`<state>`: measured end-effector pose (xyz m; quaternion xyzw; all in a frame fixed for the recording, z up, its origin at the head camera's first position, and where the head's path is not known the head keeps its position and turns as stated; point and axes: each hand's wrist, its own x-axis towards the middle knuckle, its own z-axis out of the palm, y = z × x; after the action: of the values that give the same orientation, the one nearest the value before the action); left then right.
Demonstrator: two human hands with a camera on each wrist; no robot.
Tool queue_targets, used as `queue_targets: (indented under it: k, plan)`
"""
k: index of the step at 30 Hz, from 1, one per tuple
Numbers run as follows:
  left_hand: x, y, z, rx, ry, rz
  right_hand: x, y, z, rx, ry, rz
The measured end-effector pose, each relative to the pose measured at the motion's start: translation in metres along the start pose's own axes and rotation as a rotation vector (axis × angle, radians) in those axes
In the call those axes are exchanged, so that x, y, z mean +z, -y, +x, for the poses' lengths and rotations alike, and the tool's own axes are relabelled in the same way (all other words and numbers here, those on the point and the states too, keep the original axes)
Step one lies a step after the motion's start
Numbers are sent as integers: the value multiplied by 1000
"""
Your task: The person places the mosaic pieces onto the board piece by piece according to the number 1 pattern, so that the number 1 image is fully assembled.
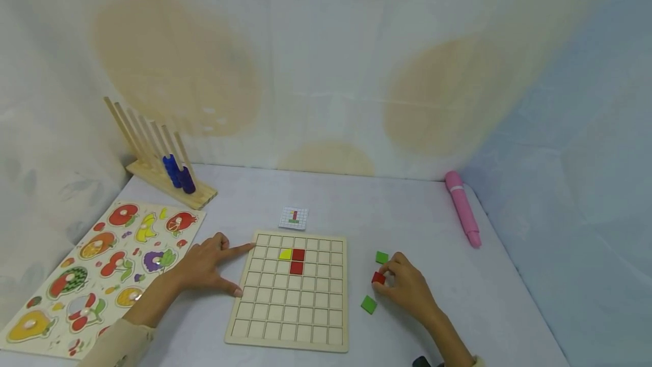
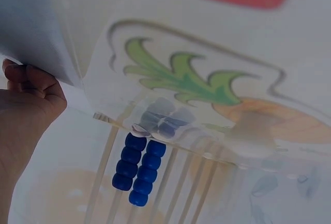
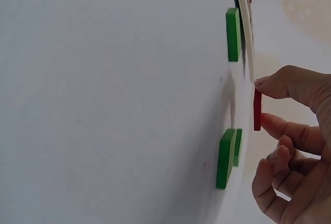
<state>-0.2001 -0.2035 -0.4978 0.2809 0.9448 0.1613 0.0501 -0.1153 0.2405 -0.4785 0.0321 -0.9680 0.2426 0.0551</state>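
Observation:
My right hand (image 1: 407, 290) pinches a red square tile (image 1: 378, 278) between thumb and fingertips. The right wrist view has that red tile (image 3: 257, 109) edge-on, lifted off the tabletop. Two green tiles (image 1: 369, 304) lie near this hand in the head view; a third shows in the right wrist view. Index finger and thumb of my left hand (image 1: 206, 265) stretch out to the left edge of a wooden grid board (image 1: 285, 345). On the board sit one yellow tile (image 1: 285, 254) and two red tiles (image 1: 296, 268), one red below the other.
Behind the board lies a small pattern card (image 1: 294, 218). A fruit puzzle board (image 1: 193, 218) is under my left forearm. The wooden peg stand (image 1: 204, 197) with blue beads (image 1: 186, 181) stands back left. A pink marker-shaped object (image 1: 463, 208) lies at the right edge.

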Motion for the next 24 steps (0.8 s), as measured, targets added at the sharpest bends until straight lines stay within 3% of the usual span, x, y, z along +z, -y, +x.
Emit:
queue_targets:
  k: [13,24]
  plan:
    - [4,2,1,-15,7,8,8,33,6,-101,31,35]
    - [0,1,0,-12,12,12,21,48,10,-256,39,60]
